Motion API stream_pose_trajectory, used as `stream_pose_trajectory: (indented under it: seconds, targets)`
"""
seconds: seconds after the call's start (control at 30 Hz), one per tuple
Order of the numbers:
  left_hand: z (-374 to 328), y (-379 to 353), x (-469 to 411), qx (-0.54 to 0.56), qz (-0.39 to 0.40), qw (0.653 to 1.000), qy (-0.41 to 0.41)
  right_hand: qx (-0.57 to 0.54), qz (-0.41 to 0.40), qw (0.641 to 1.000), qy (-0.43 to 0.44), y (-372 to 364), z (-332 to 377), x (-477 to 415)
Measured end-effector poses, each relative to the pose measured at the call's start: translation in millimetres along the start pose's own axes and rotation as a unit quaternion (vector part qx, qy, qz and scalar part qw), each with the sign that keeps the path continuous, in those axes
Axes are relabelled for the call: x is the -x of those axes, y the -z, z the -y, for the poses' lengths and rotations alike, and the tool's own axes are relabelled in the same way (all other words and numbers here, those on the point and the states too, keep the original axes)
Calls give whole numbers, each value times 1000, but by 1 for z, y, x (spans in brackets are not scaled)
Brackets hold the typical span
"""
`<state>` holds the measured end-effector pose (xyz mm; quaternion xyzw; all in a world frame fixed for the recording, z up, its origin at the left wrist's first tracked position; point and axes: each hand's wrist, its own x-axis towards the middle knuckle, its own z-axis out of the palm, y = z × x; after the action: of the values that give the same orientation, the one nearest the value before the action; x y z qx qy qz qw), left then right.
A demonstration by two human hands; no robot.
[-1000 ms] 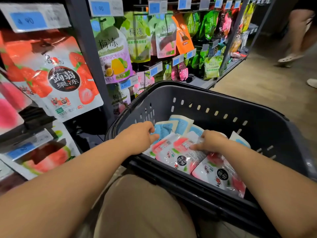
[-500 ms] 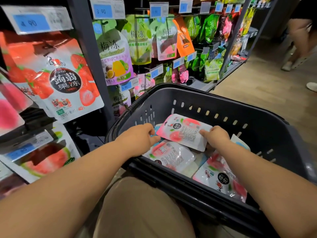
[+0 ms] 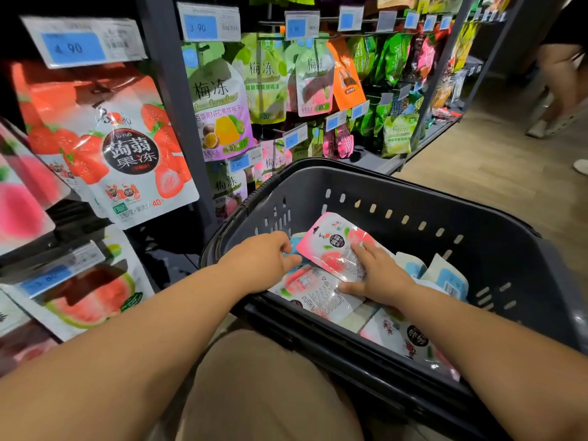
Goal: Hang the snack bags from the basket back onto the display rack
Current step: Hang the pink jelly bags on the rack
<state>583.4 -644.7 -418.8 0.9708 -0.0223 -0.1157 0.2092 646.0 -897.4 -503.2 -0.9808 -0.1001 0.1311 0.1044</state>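
Observation:
A dark grey basket (image 3: 397, 183) sits in front of my lap and holds several snack bags. My right hand (image 3: 381, 278) holds a pink peach snack bag (image 3: 331, 249) tilted above the pile, fingers on its face and thumb under its lower edge. My left hand (image 3: 261, 262) reaches over the basket's near left rim, its loosely curled fingertips at that bag's left edge. Under it lie another peach bag (image 3: 311, 291), a third one (image 3: 410, 342) and blue-white bags (image 3: 445, 278). The display rack's post (image 3: 168, 100) stands to the left.
Hanging on the rack at left are strawberry bags (image 3: 127, 154), peach bags (image 3: 19, 205) and a watermelon bag (image 3: 92, 294). Green and purple bags (image 3: 222, 122) hang further back. A person's legs (image 3: 560, 68) are on the wooden floor at the upper right.
My right hand picked the peach bag off the pile, lifted it and swung it left toward my left hand. My left hand edged forward to the bag's edge.

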Motion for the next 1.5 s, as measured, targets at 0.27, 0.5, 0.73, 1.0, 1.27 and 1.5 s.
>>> stream_pose_trajectory:
  seconds: [0.27, 0.5, 0.73, 1.0, 1.27, 1.5]
  targets:
    - [1, -2, 0, 5, -7, 1000, -7, 72, -63, 995, -5, -3, 6, 2]
    - [3, -4, -1, 21, -21, 999, -13, -186, -167, 965, -78, 23, 20, 6]
    - [2, -2, 0, 81, -26, 996, -15, -672, -53, 735, -71, 60, 46, 18]
    - [-2, 8, 4, 192, -12, 981, -23, -784, 84, 615, -17, 65, 78, 38]
    - [5, 17, 5, 494, -61, 865, -60, -650, 44, 754, 82, 59, 99, 45]
    - [7, 25, 4, 618, 24, 785, -39, -581, -37, 806, 105, 61, 106, 43]
